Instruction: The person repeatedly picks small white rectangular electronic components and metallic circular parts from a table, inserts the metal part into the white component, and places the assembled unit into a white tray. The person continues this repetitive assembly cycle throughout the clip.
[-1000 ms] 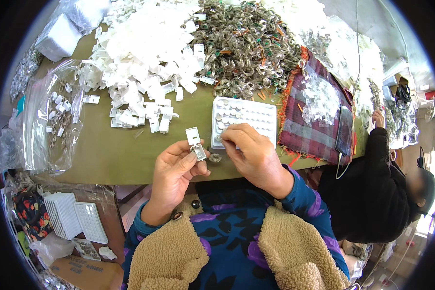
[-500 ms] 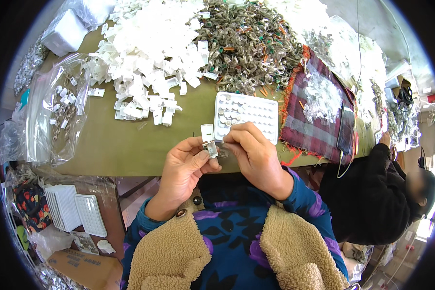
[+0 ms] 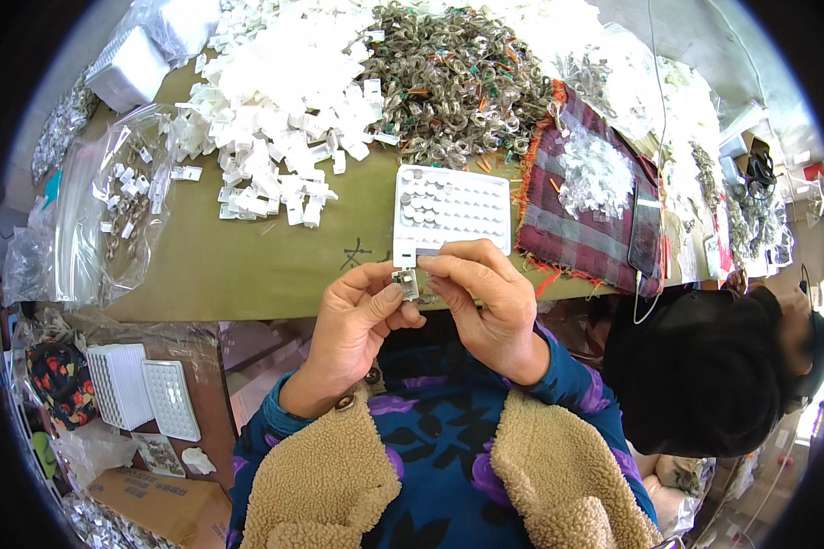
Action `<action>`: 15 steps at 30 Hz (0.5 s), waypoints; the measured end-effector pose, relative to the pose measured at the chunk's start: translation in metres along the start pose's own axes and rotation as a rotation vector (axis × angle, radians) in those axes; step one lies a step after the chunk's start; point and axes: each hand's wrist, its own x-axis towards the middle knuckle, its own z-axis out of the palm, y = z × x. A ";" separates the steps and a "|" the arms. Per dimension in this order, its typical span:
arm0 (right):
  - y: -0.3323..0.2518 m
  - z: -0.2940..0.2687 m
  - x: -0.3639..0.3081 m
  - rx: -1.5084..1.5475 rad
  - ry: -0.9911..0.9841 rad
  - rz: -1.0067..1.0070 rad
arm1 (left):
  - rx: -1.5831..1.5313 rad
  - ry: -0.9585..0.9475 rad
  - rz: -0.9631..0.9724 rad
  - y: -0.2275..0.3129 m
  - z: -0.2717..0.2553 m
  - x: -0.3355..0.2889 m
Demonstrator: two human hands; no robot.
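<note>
My left hand (image 3: 352, 320) pinches a small hinged plastic case (image 3: 405, 284), a white flap at its top and a clear, silvery part below, between thumb and fingers above the table's near edge. My right hand (image 3: 490, 297) is closed beside it, thumb and fingertips together at the case's upper right edge. Whatever those fingertips hold is hidden. Just beyond the hands lies a white tray (image 3: 501, 240) with rows of round pockets. Small silvery discs (image 3: 419, 210) like button cells sit in its left part.
Behind the tray are a heap of white plastic cases (image 3: 275, 128) and a pile of grey-brown clip-like pieces (image 3: 467, 82). A clear bag (image 3: 87, 229) lies left. A plaid cloth (image 3: 549, 220) with clear pieces and a phone (image 3: 645, 229) lies right, near another person (image 3: 705, 375) in black.
My right fingertips have come closer to the case, and its white flap looks shorter and lower. The view has shifted slightly. At the right, the other person's head and body have moved.
</note>
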 end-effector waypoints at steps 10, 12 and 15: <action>0.015 0.017 0.005 -0.026 0.043 -0.116 | 0.006 -0.018 0.033 0.000 -0.003 0.001; 0.015 0.015 0.005 0.068 0.070 -0.036 | -0.001 -0.009 0.030 0.001 -0.003 0.002; 0.014 0.015 0.006 0.112 0.118 0.014 | -0.025 -0.020 0.039 0.002 -0.001 0.005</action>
